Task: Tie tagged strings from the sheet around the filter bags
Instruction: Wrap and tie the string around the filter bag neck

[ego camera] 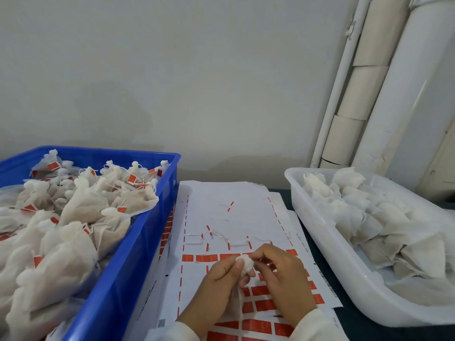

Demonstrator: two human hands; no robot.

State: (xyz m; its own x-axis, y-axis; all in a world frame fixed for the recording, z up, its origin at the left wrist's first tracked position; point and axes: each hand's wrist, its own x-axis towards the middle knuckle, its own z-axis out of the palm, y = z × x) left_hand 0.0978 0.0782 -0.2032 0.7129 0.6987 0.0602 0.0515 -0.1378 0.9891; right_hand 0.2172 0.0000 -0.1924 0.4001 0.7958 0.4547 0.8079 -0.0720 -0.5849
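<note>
A white filter bag [244, 264] is held between both hands above the tag sheet [229, 217]. My left hand [216, 289] grips its gathered neck, thumb against the bunched top. My right hand [283, 276] pinches at that top from the right, fingers curled; any string there is hidden by them. The bag's body hangs down between my wrists. The white sheet carries rows of red tags [261, 303] near me, and several loose tagged strings [209, 231] lie on its stripped upper part.
A blue crate [138, 242] on the left is piled with tied bags bearing red tags. A white tray [327, 244] on the right holds untied filter bags. Rolls of material [364, 77] lean against the wall at the back right.
</note>
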